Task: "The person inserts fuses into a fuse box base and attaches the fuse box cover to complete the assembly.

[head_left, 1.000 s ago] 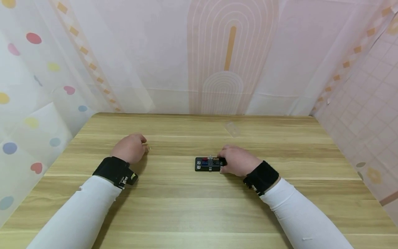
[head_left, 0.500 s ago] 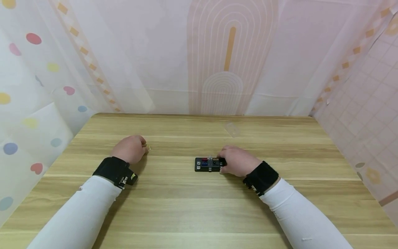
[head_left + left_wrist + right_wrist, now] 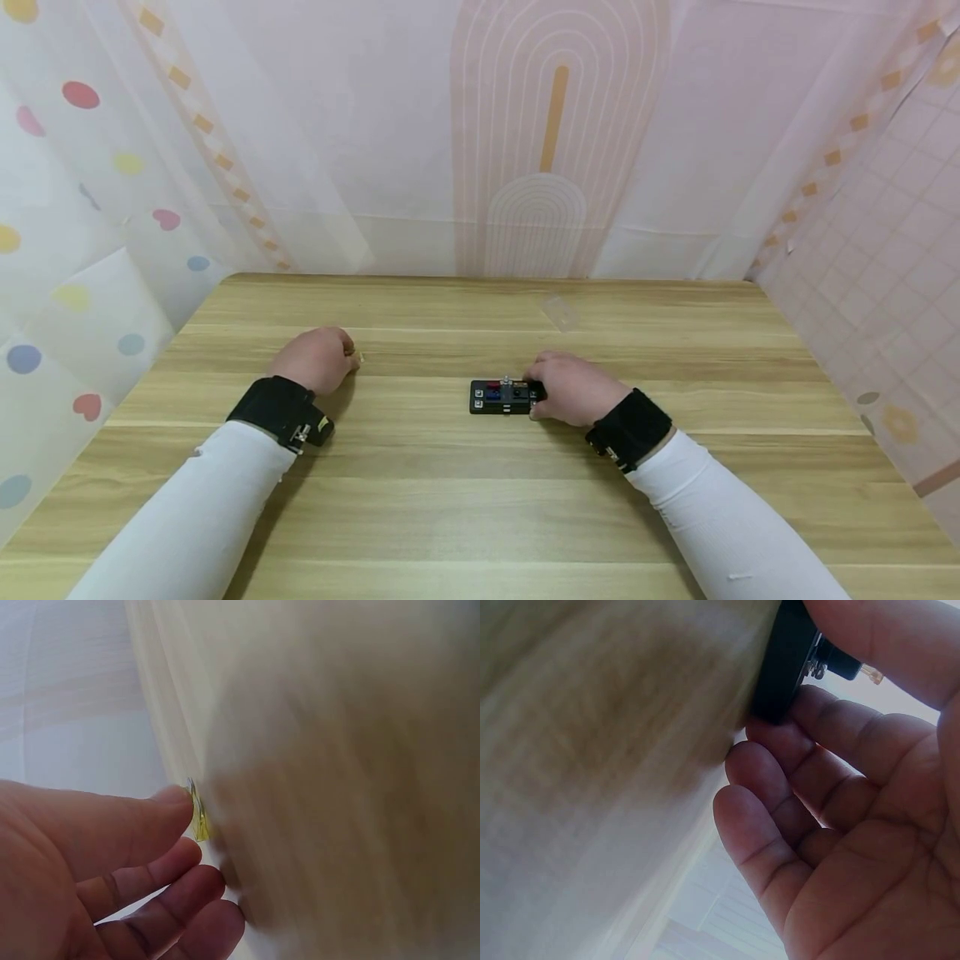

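The wooden table (image 3: 480, 500) fills the lower part of the head view, with pale patterned curtains hanging behind it and to both sides. Two arms in white sleeves reach over it, each with a black wrist strap.

The right hand (image 3: 573, 389) rests on the table right of centre, its fingers (image 3: 832, 742) curled round the right end of a small black box (image 3: 504, 397), thumb above and fingertips against its edge in the right wrist view. The black box lies flat on the table, near the middle, with red and blue pieces and a small metal stud on its top. No lettering on it can be read at this size.

The left hand (image 3: 315, 358) lies well apart on the left side of the table, knuckles up. In the left wrist view its thumb and forefinger pinch a tiny yellowish clear piece (image 3: 198, 814) against the table, the other fingers loosely curled beneath.

A faint clear plastic piece (image 3: 561, 310) lies further back on the table, beyond the right hand; what it is cannot be told.

Against the pictures from a second and half a second ago, almost nothing differs: both hands and the black box keep their places, and only the view has shifted very slightly.
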